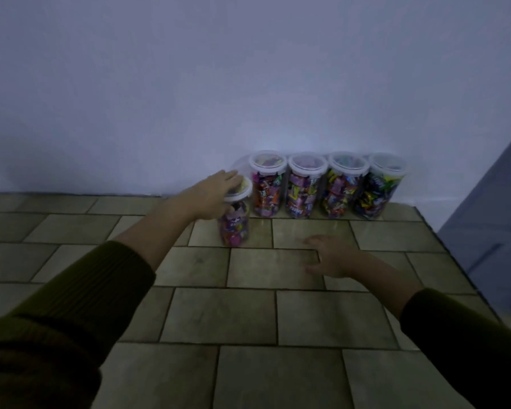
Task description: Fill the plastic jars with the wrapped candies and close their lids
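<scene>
**Seating the fifth jar beside the row**

Two dark green sleeves (71, 305) are seen nearest the camera, stretched out over a tiled floor (248, 320). The left hand (216, 193) is laid over the lid of the fifth jar (234, 222), its fingers (229, 175) spread across the top; how firmly the lid is gripped cannot be told. This jar is packed with wrapped candies and stands just in front of the left end of four closed jars (326, 184) lined against the wall (248, 69). The right hand (331, 256) is held open and empty near the floor. The lid is best pressed evenly, and the jar slid upright into line.
</scene>
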